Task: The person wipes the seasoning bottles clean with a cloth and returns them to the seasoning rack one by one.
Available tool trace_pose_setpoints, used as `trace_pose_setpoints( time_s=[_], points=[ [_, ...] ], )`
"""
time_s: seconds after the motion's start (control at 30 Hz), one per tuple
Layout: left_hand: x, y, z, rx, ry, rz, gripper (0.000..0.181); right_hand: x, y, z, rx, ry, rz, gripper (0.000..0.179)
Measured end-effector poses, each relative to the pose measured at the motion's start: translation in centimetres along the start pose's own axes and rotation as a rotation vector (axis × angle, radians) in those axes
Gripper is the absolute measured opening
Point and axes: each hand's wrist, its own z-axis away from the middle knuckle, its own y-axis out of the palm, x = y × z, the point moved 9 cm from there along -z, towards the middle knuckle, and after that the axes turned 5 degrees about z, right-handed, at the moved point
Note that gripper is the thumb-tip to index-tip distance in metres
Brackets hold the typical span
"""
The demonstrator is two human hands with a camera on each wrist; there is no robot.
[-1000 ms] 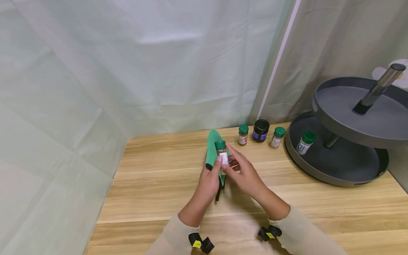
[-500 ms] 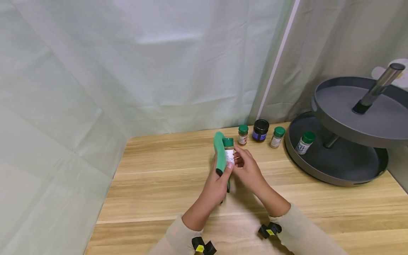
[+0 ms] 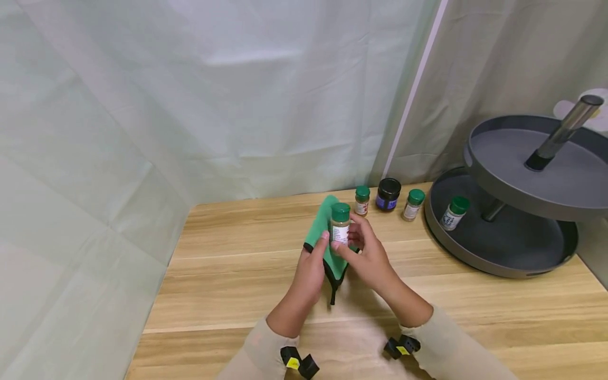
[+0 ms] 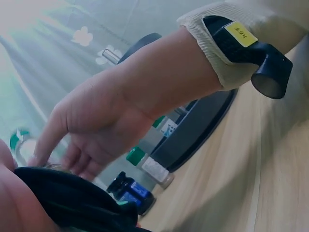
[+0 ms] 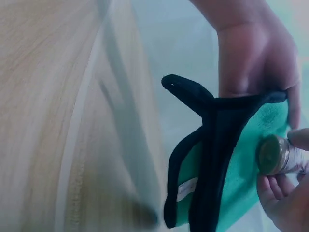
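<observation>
In the head view my right hand (image 3: pixel 372 264) grips a small spice jar (image 3: pixel 340 234) with a green lid and white label, held upright above the table. My left hand (image 3: pixel 311 277) holds a green cloth (image 3: pixel 317 230) with black edging behind and beneath the jar, its thumb close to the jar's left side. A black loop hangs from the cloth's lower corner. The right wrist view shows the jar's base (image 5: pixel 273 155) against the cloth, with the right fingertips (image 5: pixel 275 188) around it. In the left wrist view the cloth's dark edging (image 4: pixel 72 198) covers part of the left hand.
A green-lidded jar (image 3: pixel 362 201), a black-lidded jar (image 3: pixel 388 195) and another green-lidded jar (image 3: pixel 413 205) stand along the table's back edge. At right is a two-tier dark grey tray (image 3: pixel 503 266), its lower tier holding one more jar (image 3: pixel 454 214). Curtains hang behind.
The jar has shifted right since the first frame, and its label has turned. The cloth folded toward the jar's left side, then opened out again behind and below it. The left hand moved right, then back.
</observation>
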Motion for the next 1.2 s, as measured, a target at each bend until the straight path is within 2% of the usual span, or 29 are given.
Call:
trace_pose_setpoints(
  time_s=[0.13,0.27,0.43,0.8,0.97,1.2],
  points=[
    [0.2,-0.2,-0.1,-0.024,-0.024,0.088,0.058,1.0,-0.5,0.4,-0.042,-0.055,-0.047,0.066],
    [0.3,-0.2,0.0,-0.019,-0.058,0.201,0.056,1.2,-0.4,0.5,-0.037,-0.080,-0.041,0.058],
    [-0.2,-0.2,0.0,-0.005,-0.039,0.296,0.054,1.3,-0.4,0.4,-0.025,-0.098,-0.015,0.051],
    [-0.9,-0.2,0.2,-0.012,0.012,0.314,0.051,1.0,-1.2,0.1,-0.074,-0.116,0.055,0.055],
    [-0.8,-0.3,0.2,-0.014,0.009,0.301,0.052,1.1,-1.6,-0.1,-0.109,-0.114,0.072,0.053],
    [-0.2,-0.2,0.3,-0.020,-0.022,0.252,0.054,0.7,-2.1,-0.3,-0.134,-0.108,0.014,0.046]
  ],
)
